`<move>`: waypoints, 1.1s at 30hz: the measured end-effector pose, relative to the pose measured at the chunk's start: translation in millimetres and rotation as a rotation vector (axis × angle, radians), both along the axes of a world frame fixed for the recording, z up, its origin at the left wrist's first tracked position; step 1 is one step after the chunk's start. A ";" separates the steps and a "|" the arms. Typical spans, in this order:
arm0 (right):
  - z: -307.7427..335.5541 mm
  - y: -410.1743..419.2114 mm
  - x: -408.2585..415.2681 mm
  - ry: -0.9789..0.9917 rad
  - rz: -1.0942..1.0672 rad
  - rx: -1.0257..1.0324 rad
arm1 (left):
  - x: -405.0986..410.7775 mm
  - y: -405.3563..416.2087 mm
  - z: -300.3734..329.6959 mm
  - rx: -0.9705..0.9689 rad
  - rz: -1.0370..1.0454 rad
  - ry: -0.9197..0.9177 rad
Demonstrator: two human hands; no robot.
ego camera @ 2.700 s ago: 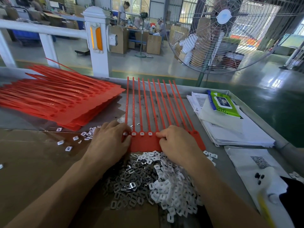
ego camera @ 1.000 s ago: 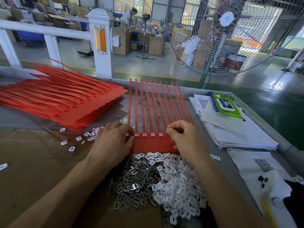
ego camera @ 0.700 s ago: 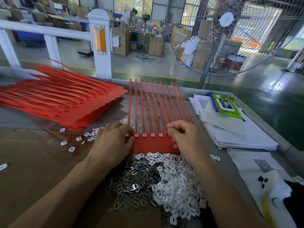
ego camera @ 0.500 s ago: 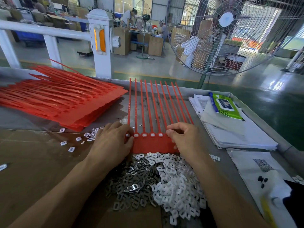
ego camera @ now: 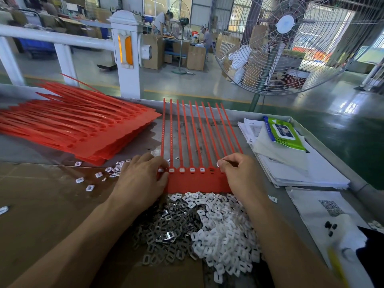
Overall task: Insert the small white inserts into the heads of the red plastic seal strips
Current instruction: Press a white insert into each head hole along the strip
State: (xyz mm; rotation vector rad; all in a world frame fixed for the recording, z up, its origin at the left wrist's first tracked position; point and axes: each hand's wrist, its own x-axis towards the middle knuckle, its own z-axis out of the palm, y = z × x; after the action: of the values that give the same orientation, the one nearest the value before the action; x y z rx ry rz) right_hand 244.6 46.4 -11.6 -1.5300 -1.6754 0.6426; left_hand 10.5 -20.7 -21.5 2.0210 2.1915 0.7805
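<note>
left hand bare | right hand bare | forearms uncovered, no sleeves

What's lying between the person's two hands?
In the head view, the red seal strip sheet spans from left hand to right hand, several heads already holding white inserts.

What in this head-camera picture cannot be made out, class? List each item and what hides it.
- The heads at the right end of the red seal strip sheet: covered by the right hand, so whether they hold inserts is unknown.
- The left hand hides the sheet's left edge.
- Print on the paper stack: too small to read.
- The dark object at lower right: cut off by the frame edge.
</note>
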 end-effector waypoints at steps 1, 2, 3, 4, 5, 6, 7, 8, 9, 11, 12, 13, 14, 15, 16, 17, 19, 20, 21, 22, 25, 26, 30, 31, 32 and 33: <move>0.1 0.7 0.2 -0.014 -0.001 -0.012 | 0.2 0.0 0.0 -0.001 0.001 0.000; 0.1 1.5 0.4 -0.021 0.000 -0.020 | 0.2 -0.1 0.0 -0.001 0.002 0.000; 0.2 2.3 0.4 -0.026 0.000 -0.024 | 0.5 0.2 -0.2 -0.001 0.002 0.001; 0.3 2.9 0.2 -0.034 -0.001 -0.029 | 0.4 0.3 -0.2 -0.003 0.002 0.003; 0.4 3.6 0.2 -0.047 -0.001 -0.033 | 0.4 0.5 -0.2 -0.004 0.002 0.006; 0.4 4.1 0.3 -0.066 0.001 -0.038 | 0.4 0.8 -0.4 -0.003 0.001 0.007; 0.4 4.7 0.5 -0.083 0.007 -0.042 | 0.4 1.0 -0.6 -0.002 0.002 0.006; 0.3 5.2 0.7 -0.094 0.014 -0.047 | 0.4 1.2 -1.0 -0.001 0.003 0.004; 0.0 6.0 0.9 -0.102 0.018 -0.053 | 0.4 1.3 -1.5 0.001 0.004 0.003; -0.2 6.8 0.4 -0.117 0.017 -0.062 | 0.2 1.8 -2.2 0.002 0.005 0.002; -0.1 7.0 -0.4 -0.121 0.013 -0.063 | 0.2 2.2 -2.6 0.000 0.005 0.003; -0.1 7.1 -1.4 -0.122 0.008 -0.062 | 0.1 2.5 -2.9 -0.002 0.005 0.004; -0.5 7.2 -2.6 -0.119 0.006 -0.061 | 0.0 2.7 -3.1 -0.005 0.005 0.006; -1.1 7.3 -3.7 -0.115 0.005 -0.060 | -0.1 2.9 -3.3 -0.006 0.006 0.007; -1.5 7.1 -4.8 -0.115 0.004 -0.061 | -0.1 3.1 -3.4 -0.005 0.006 0.008; -1.8 7.0 -5.9 -0.123 0.003 -0.063 | -0.1 3.2 -3.6 -0.004 0.007 0.009; -2.3 6.8 -8.3 -0.147 0.005 -0.065 | -0.2 3.3 -3.9 0.001 0.006 0.011; -2.7 6.9 -9.3 -0.155 0.005 -0.065 | -0.2 3.5 -4.0 0.004 0.005 0.011; -2.8 6.9 -10.3 -0.161 0.001 -0.064 | -0.4 3.5 -4.3 0.006 0.005 0.011; -2.7 6.8 -11.0 -0.167 -0.006 -0.063 | -0.4 3.8 -4.3 0.007 0.005 0.011; -2.9 6.6 -11.8 -0.178 -0.029 -0.056 | -0.5 4.4 -4.9 0.005 0.004 0.011; -2.9 6.5 -12.4 -0.180 -0.038 -0.051 | -0.9 4.1 -5.1 0.004 0.003 0.010; -2.1 4.6 -15.6 -0.214 -0.059 -0.021 | -1.5 2.9 -5.2 0.003 0.001 0.007; -1.7 4.1 -16.0 -0.219 -0.053 -0.017 | -1.5 2.7 -5.0 0.002 0.000 0.006; -1.1 3.2 -15.9 -0.223 -0.044 -0.012 | -1.4 2.7 -4.7 -0.001 -0.001 0.005; -0.3 2.0 -15.3 -0.229 -0.031 -0.005 | -1.4 2.7 -4.5 -0.002 -0.001 0.004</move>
State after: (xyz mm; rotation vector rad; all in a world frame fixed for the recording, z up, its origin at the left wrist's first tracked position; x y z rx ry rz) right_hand 229.3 48.5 -11.9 -1.6818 -1.8142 0.4696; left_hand 9.2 -17.9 -26.0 2.0247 2.1926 0.7749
